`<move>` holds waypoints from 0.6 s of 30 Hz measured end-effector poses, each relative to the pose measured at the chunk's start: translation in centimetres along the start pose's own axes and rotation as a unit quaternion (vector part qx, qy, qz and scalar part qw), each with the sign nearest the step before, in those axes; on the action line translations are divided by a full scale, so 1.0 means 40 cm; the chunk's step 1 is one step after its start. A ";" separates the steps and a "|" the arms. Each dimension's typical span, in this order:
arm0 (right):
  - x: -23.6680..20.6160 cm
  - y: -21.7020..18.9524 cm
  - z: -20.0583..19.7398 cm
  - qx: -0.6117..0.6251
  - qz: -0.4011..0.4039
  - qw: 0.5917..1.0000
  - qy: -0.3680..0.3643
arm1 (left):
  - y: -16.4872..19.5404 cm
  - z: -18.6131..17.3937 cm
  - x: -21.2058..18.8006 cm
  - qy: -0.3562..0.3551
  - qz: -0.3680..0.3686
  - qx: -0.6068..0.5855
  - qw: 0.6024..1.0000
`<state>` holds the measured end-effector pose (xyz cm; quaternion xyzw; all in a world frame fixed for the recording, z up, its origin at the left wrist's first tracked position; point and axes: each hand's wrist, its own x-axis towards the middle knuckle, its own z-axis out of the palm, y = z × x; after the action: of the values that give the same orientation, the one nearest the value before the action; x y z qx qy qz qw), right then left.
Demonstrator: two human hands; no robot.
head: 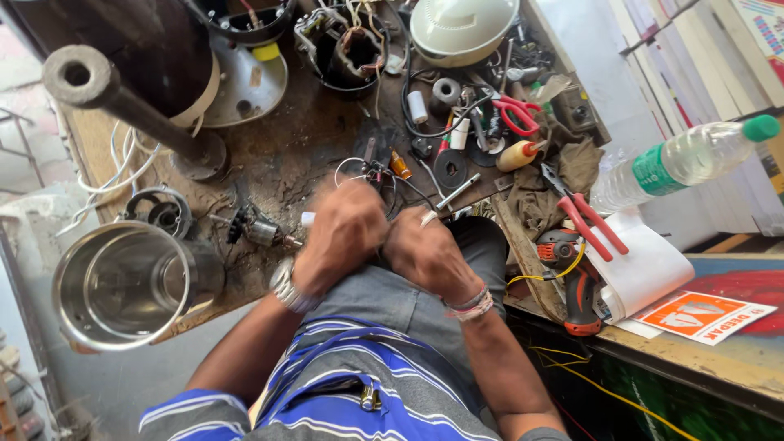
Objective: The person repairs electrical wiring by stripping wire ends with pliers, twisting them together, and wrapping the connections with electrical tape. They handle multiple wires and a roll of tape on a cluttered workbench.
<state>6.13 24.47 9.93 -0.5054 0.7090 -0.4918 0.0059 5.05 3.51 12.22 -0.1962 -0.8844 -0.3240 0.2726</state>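
hands: left hand (341, 237) and right hand (425, 251) pressed together, grip blurry, can't tell
edge: both at workbench (286, 155) front lip
room: steel jar (122, 282) crowds left

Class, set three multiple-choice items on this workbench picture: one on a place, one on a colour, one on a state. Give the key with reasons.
1. Where is the steel pot?
A. beside the left hand
B. beside the bottle
C. on the white dome

2. What colour are the scissors' handles?
A. blue
B. red
C. green

3. How is the bottle?
A. upright, uncapped
B. lying, capped
C. crushed flat

Key: 1 A, the pot lies on its side at the bench edge on the left hand's side. 2 B, the loops are plainly red. 3 B, it lies on its side with its green cap on.
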 end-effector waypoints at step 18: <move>0.010 -0.011 -0.020 -0.220 0.256 0.936 0.098 | -0.374 0.114 -0.121 0.015 -0.153 0.246 0.957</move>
<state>5.83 24.71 10.84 -0.2450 0.9020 -0.3520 -0.0491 -0.66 -4.89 -0.65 0.0196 -0.9522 -0.1372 0.2724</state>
